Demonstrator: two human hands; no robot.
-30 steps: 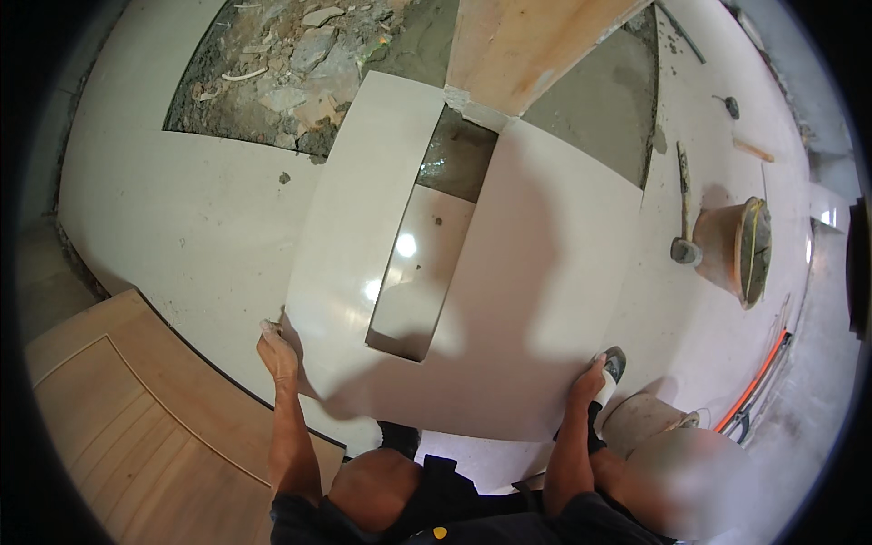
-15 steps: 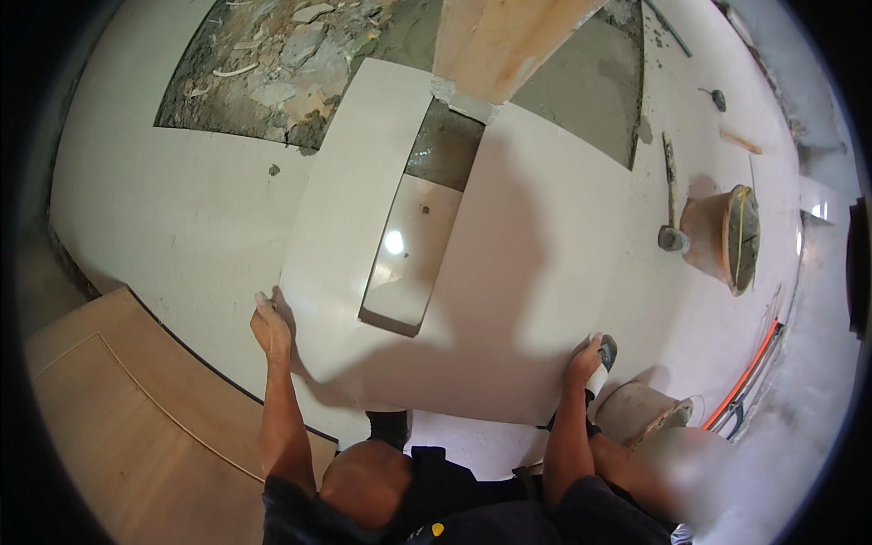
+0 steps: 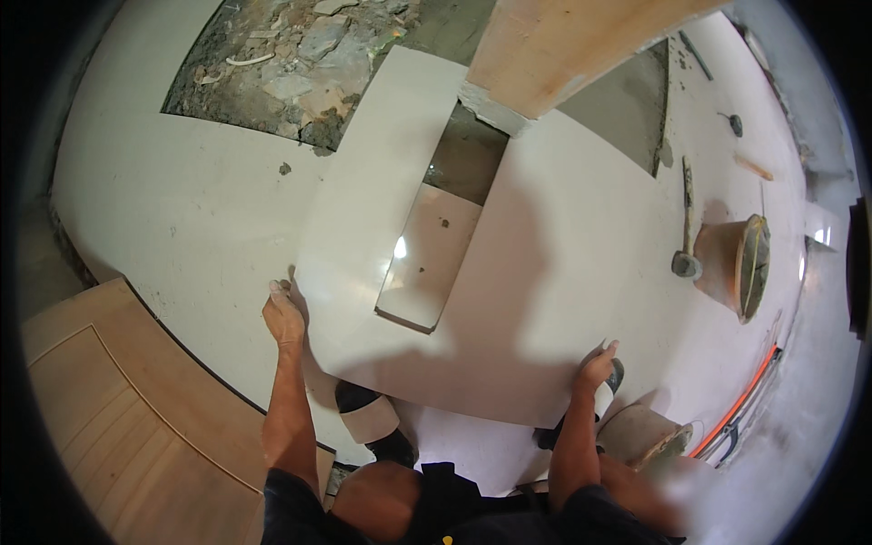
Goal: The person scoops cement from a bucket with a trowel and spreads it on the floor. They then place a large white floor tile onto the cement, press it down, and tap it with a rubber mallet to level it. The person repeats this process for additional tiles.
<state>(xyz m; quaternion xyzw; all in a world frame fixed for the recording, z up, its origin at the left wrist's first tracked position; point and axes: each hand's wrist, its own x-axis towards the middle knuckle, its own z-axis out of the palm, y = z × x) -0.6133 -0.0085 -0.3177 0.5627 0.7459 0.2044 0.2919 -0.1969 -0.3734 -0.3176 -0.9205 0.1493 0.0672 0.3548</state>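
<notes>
A large pale floor tile point(image 3: 363, 218) with a long rectangular cut-out lies before me, its near edge by my feet. My left hand point(image 3: 284, 313) is closed on its left edge, thumb and fingertips showing above. On the right, my right hand point(image 3: 596, 368) grips the opposite edge near the near corner, with one finger pointing outward. Through the cut-out show another pale surface point(image 3: 440, 227) and a wet grey patch point(image 3: 468, 150). The cut-out's far end meets the foot of a wooden post point(image 3: 536, 54). My shadow covers much of the tile's right half.
Rubble point(image 3: 300, 64) fills an untiled patch at the far left; grey mortar point(image 3: 618, 100) lies behind the post. At right are a mallet point(image 3: 687, 227), a bucket point(image 3: 722, 263) and a second bucket point(image 3: 640, 431). A wooden panel point(image 3: 118, 400) lies at near left. My slippered left foot point(image 3: 371, 420) is by the tile.
The view has shifted, so the post and tile appear farther right. My left slipper, hidden before, now shows beside the tile's near edge. Both hands keep their hold.
</notes>
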